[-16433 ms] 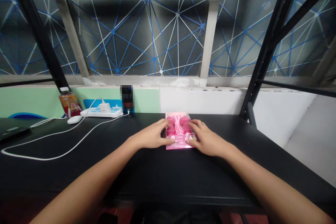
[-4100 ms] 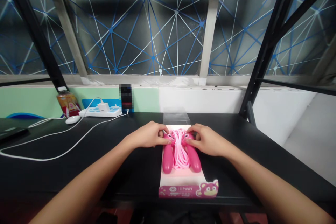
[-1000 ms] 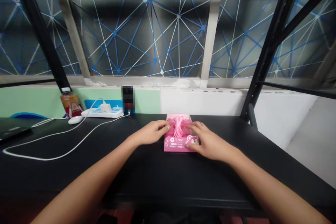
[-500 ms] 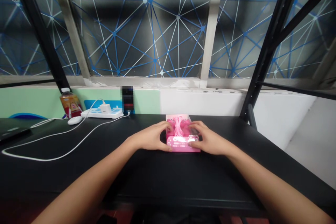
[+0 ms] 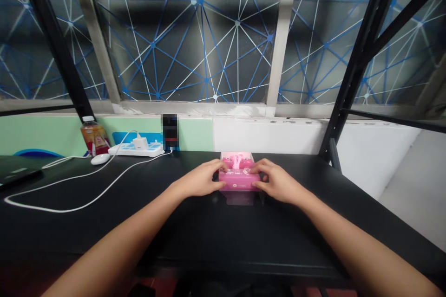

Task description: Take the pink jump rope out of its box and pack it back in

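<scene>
A small pink box [image 5: 239, 182] with faint white print rests on the black desk ahead of me. Behind its front part, a bundle of light pink cord [image 5: 237, 161] lies between darker pink pieces whose kind I cannot make out. My left hand [image 5: 205, 177] grips the box's left front corner, fingers on top and thumb low on the front. At the right front corner, my right hand [image 5: 273, 181] has its fingers curled over the top edge and its thumb against the front face.
A white power strip [image 5: 139, 149] with a plugged-in charger [image 5: 141, 143], a white mouse [image 5: 100, 159] and a drink bottle [image 5: 95, 137] stand back left. A white cable [image 5: 66, 211] loops over the left of the desk [image 5: 251, 241]. Black metal posts [image 5: 351, 69] flank the window.
The box's pink front panel, earlier slanting low toward me with more cord showing, now sits higher and covers part of the cord. Both thumbs have moved up slightly with it.
</scene>
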`<state>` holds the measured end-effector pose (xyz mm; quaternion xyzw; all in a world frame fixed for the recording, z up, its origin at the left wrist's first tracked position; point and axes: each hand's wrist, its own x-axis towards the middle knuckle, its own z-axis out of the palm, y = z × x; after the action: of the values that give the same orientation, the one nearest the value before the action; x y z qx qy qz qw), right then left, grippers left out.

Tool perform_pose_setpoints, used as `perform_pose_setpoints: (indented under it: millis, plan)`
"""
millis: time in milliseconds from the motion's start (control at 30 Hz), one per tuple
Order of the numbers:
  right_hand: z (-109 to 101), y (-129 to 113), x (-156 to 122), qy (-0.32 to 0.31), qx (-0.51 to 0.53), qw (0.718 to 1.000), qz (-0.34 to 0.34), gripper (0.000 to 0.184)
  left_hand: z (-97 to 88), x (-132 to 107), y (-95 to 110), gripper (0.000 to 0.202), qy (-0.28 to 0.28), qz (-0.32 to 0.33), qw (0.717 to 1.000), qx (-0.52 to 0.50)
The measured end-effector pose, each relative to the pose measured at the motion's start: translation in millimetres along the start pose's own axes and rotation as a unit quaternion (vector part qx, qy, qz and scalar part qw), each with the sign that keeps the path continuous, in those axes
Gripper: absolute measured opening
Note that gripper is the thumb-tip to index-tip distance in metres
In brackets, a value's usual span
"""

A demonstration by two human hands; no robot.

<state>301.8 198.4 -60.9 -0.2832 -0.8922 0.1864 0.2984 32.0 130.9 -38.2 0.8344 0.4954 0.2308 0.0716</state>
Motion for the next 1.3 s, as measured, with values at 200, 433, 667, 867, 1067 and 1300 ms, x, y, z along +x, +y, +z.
perform_pose_setpoints:
  millis: [200, 433, 667, 867, 1067, 1300]
  plan:
    - [0.3, -2.7, -0.5, -0.002, -0.022, 0.999, 0.042, 0.028, -2.6, 0.0, 3.7, 0.030, -0.024, -0.069, 0.997, 0.039]
    - [-12.3, -3.1, -7.1, -0.165, 0.065, 0.983, 0.051, 0.048, -15.1, -0.7, 0.7, 0.044, -0.123, -0.070, 0.987, -0.081]
    - [2.2, -7.3, -2.1, 0.000, -0.173, 0.984, -0.031, 0.027, 0.9, 1.0, 3.6, 0.029, -0.011, -0.032, 0.996, 0.078]
    - [4.2, -13.7, -3.3, -0.030, -0.162, 0.979, -0.118, 0.016, 7.6, -2.2, 0.7, 0.037, 0.047, 0.008, 0.997, 0.062]
    - [-2.2, -16.5, -8.8, -0.109, -0.133, 0.981, -0.095, 0.033, 10.9, 0.4, -5.4, 0.028, 0.036, 0.016, 0.999, 0.022]
    - [-2.3, -19.3, -4.5, -0.062, -0.178, 0.975, -0.120, 0.017, 6.8, 0.3, -4.8, 0.031, 0.019, 0.004, 1.000, -0.009]
